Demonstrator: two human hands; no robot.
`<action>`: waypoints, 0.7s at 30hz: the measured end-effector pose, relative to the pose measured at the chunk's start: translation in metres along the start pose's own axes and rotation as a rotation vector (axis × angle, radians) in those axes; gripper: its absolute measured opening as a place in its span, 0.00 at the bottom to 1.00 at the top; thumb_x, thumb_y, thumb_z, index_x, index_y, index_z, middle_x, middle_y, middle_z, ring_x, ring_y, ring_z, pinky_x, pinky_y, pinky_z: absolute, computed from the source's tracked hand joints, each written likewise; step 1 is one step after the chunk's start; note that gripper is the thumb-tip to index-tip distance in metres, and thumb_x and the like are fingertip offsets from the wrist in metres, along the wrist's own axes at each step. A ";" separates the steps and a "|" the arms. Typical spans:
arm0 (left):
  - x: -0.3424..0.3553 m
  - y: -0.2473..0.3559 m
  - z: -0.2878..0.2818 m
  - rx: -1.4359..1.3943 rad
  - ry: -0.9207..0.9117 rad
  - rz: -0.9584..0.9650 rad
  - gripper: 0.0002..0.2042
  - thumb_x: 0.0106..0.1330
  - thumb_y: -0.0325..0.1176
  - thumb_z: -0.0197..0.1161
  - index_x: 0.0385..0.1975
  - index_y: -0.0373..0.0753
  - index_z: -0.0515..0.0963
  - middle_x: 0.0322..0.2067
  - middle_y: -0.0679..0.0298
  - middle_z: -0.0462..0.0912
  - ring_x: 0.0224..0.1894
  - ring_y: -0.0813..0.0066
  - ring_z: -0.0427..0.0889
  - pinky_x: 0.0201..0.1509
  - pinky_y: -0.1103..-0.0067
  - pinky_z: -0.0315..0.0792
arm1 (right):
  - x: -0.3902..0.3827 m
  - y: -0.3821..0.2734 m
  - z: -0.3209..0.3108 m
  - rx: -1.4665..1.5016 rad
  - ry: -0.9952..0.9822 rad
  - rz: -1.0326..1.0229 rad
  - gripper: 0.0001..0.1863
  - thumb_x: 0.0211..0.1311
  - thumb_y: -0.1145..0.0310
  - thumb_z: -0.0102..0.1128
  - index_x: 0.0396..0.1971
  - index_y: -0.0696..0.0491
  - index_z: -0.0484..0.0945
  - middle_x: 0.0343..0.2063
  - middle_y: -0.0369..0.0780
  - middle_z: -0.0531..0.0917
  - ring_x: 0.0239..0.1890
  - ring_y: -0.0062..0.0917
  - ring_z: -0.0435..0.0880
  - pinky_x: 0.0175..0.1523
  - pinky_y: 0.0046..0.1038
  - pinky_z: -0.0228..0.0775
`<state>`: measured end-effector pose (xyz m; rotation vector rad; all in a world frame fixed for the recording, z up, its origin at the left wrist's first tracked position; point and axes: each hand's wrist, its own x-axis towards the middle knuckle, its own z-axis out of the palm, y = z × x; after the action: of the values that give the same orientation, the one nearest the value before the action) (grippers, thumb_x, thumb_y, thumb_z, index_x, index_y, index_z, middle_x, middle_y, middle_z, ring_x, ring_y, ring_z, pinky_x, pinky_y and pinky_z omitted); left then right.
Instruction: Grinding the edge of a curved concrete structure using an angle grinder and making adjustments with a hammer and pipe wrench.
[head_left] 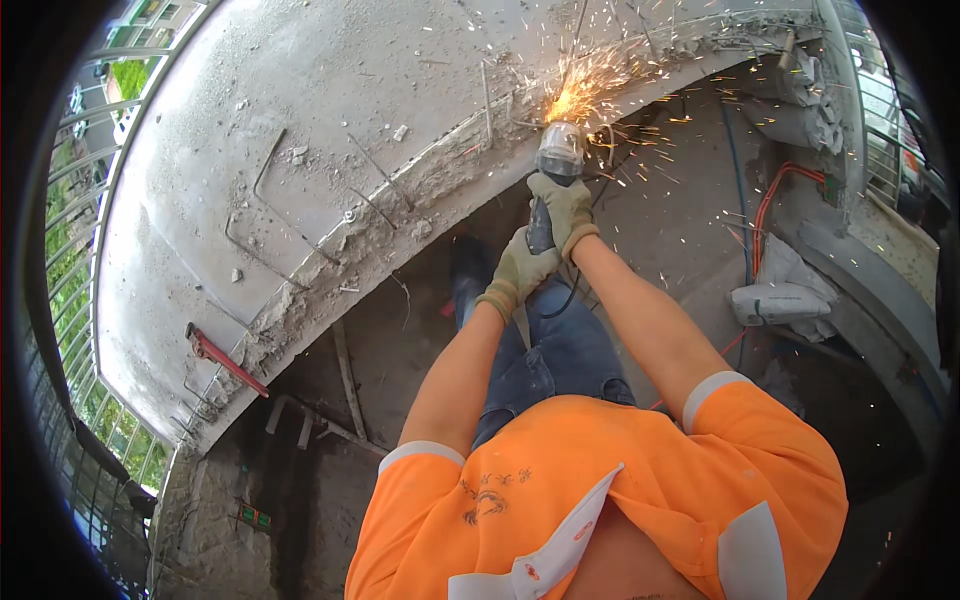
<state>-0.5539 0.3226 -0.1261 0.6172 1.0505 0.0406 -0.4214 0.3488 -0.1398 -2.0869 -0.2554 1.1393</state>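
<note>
I hold an angle grinder [558,152] with both gloved hands near the middle top of the head view. My right hand [562,208] is closed round its body just behind the silver guard. My left hand [522,262] grips lower, at the rear end, where a dark cord hangs down. The grinder's head is at the broken edge of a curved concrete slab [250,120], where bright sparks [580,95] spray upward and to the right. The cutting disc and whatever it touches are hidden by the glare. Bent steel bars [487,105] stick out along that edge.
A red pipe wrench [225,357] lies on the slab. Railings [95,160] curve along the left and right. White sacks [775,300], orange hoses [760,240] and a blue hose are at the right. Pipes [345,375] and dark floor lie below the slab, around my legs.
</note>
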 end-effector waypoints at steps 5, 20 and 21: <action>-0.004 0.000 0.005 -0.038 0.022 0.018 0.26 0.49 0.41 0.67 0.46 0.32 0.73 0.26 0.66 0.78 0.22 0.79 0.74 0.25 0.80 0.70 | 0.001 0.006 -0.002 -0.007 0.016 0.024 0.15 0.48 0.64 0.69 0.34 0.55 0.78 0.21 0.36 0.80 0.20 0.21 0.79 0.26 0.26 0.73; -0.005 0.012 0.008 -0.039 0.042 0.026 0.23 0.49 0.37 0.66 0.44 0.33 0.73 0.26 0.67 0.77 0.23 0.80 0.74 0.27 0.79 0.70 | 0.012 0.006 -0.002 0.019 -0.024 0.006 0.15 0.48 0.64 0.69 0.34 0.55 0.77 0.22 0.37 0.80 0.20 0.22 0.79 0.26 0.27 0.73; -0.005 0.011 0.007 -0.039 0.049 0.027 0.23 0.49 0.37 0.66 0.44 0.33 0.73 0.26 0.67 0.77 0.23 0.80 0.74 0.27 0.79 0.70 | 0.008 0.002 -0.001 0.011 -0.023 0.005 0.16 0.48 0.64 0.69 0.34 0.55 0.77 0.22 0.37 0.80 0.20 0.22 0.79 0.26 0.27 0.73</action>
<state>-0.5480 0.3268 -0.1138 0.5977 1.0864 0.0995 -0.4160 0.3505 -0.1459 -2.0667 -0.2549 1.1658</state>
